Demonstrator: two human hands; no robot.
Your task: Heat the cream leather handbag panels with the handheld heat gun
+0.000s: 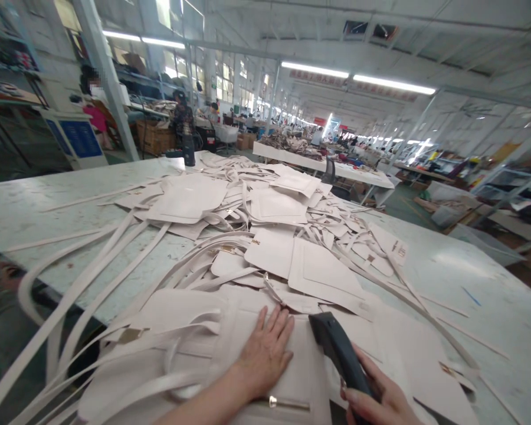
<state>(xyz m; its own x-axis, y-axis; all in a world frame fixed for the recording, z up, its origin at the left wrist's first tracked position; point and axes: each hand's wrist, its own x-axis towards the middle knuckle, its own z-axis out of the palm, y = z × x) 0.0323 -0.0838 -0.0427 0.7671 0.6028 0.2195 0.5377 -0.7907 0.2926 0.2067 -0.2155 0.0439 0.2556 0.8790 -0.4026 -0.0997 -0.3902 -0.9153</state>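
Observation:
My left hand (268, 351) lies flat, fingers spread, on a cream leather-like bag panel (230, 339) with a stitched border and a gold-coloured metal strip (289, 404) near its lower edge. In my right hand (378, 392) is a black handheld tool (340, 348) with a curved handle and a wide, blunt head; its exact kind is unclear. The tool's head is just above the panel's right side; whether it touches cannot be made out. Loose cream straps (177, 383) fan out left of my left hand.
More cream panels (277, 206) and straps are heaped across the pale worktable (460, 277), some straps hanging over its left edge. A dark bottle (189, 151) stands at the far edge. Beyond are another loaded table (301, 156), cardboard boxes (154, 137) and several people.

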